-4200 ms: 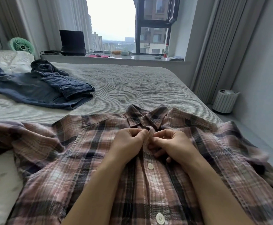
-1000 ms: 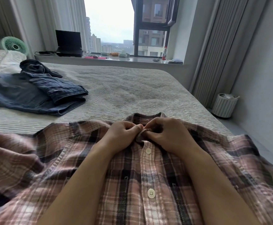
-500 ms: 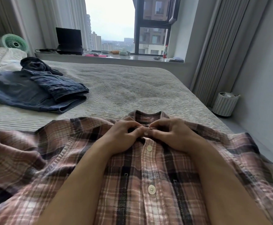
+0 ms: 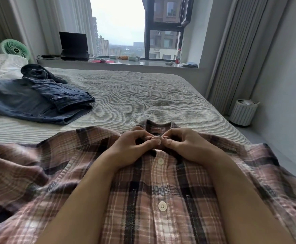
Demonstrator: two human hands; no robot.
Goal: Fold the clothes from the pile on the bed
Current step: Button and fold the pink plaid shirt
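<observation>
- Both hands meet at the neck of a pink plaid shirt [image 4: 161, 187]: the left hand [image 4: 128, 149] and the right hand [image 4: 187, 147] have their fingers curled, pinching the fabric just under the collar [image 4: 158, 125], thumbs almost touching.
- That shirt lies face up on the bed [image 4: 143, 95], front closed, collar pointing toward the window [image 4: 119, 23], sleeves spread out to either side.
- Two white buttons show down the placket: an upper button [image 4: 160, 161] just below the hands and a lower button [image 4: 162, 206] between the forearms.
- Off to the left on the striped cover sits a pile of blue denim clothes [image 4: 38, 101], well apart from the shirt, with white bedding [image 4: 8, 65] behind it.
- Along the sill beyond the bed stand a laptop [image 4: 73, 45] and a bottle with a red label [image 4: 178, 58]; a green fan [image 4: 14, 49] sits at the far left.
- Down on the floor to the right, near the curtain [image 4: 235, 55], stands a white ribbed bin [image 4: 243, 112].
</observation>
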